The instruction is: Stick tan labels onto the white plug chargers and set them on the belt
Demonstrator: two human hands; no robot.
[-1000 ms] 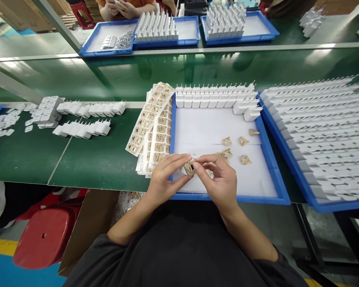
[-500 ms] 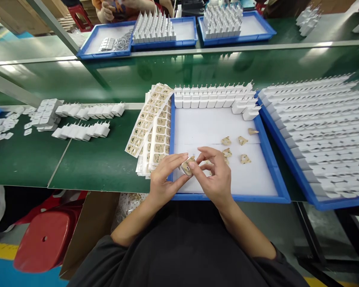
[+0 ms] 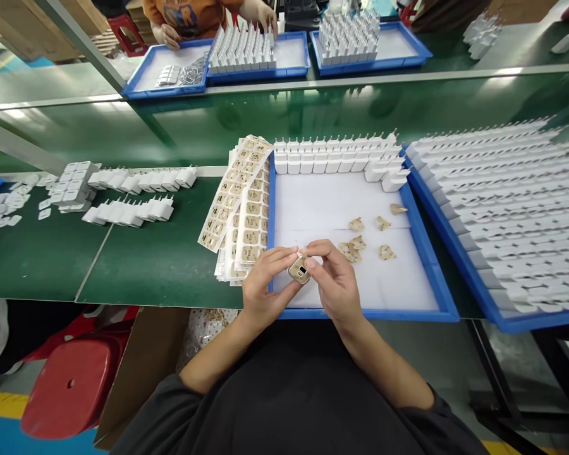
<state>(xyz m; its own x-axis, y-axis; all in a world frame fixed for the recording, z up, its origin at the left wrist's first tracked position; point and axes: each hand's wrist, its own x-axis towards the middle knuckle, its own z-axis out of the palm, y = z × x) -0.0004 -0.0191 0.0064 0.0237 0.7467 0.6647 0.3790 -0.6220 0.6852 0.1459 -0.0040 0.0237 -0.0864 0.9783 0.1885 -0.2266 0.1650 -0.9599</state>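
Over the front of a blue-rimmed tray (image 3: 427, 265), my left hand (image 3: 268, 284) grips a white plug charger (image 3: 299, 269) between thumb and fingers. A tan adhesive sticker with dark cutouts covers its upturned face. My right hand (image 3: 336, 278) is closed at the charger's upper right edge, thumb and forefinger pinching there; the fingertips partly hide that corner. Several crumpled tan backing scraps (image 3: 386, 253) lie in the tray to the right of my hands. White chargers (image 3: 320, 165) stand in rows along the tray's far side, prongs up.
Left of the tray are stacked sticker sheets (image 3: 251, 221). Farther left lie more chargers (image 3: 142, 212) and small white covers (image 3: 9, 202). A second tray (image 3: 507, 325) full of chargers is at right. Opposite, a co-worker's hand (image 3: 267, 18) touches upright chargers. A red stool (image 3: 69, 385) stands below left.
The charger has turned slightly in my hands, showing more of its stickered face. My right hand has shifted a little left. Across the bench, the co-worker's hand has reached to the upright chargers.
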